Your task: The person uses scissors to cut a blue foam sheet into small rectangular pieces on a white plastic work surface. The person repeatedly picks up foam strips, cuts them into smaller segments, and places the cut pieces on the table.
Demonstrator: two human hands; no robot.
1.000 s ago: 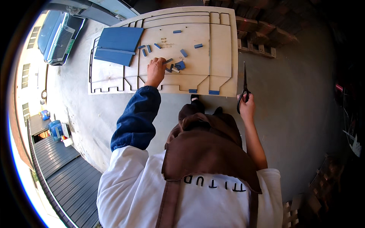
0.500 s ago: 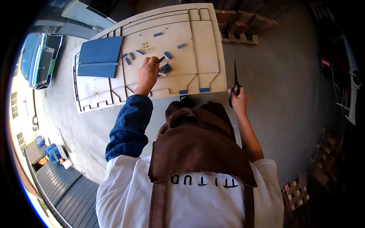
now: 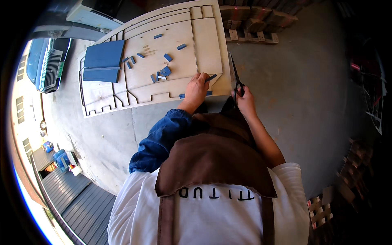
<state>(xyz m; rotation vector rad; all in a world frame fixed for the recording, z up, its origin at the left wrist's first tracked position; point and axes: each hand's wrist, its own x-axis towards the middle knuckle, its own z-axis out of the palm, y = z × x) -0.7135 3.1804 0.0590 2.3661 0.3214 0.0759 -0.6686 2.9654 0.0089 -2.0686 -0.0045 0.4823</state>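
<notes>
My left hand (image 3: 196, 90) is above the near right part of a pale wooden board (image 3: 175, 45). It pinches a small dark blue strip (image 3: 211, 77) that sticks out past its fingertips to the right. Just off the board's right corner, my right hand (image 3: 246, 102) grips black scissors (image 3: 235, 71) by the handles, their long blades pointing away from me. Short blue strips (image 3: 209, 93) lie at the near edge, partly hidden behind my left hand. Farther in, several loose blue pieces (image 3: 165, 70) are scattered, one with a white side.
Blue sheets (image 3: 102, 61) lie on the board's left part, and dark grooved lines run across it. Stacked bundles and a wooden pallet (image 3: 253, 37) stand behind on the right. A vehicle front (image 3: 51, 65) is at far left. Grey concrete floor (image 3: 298, 98) surrounds the board.
My left hand has moved right, from the loose pieces to the near right part of the board, carrying the strip. My right hand and the scissors have shifted slightly left, closer to it.
</notes>
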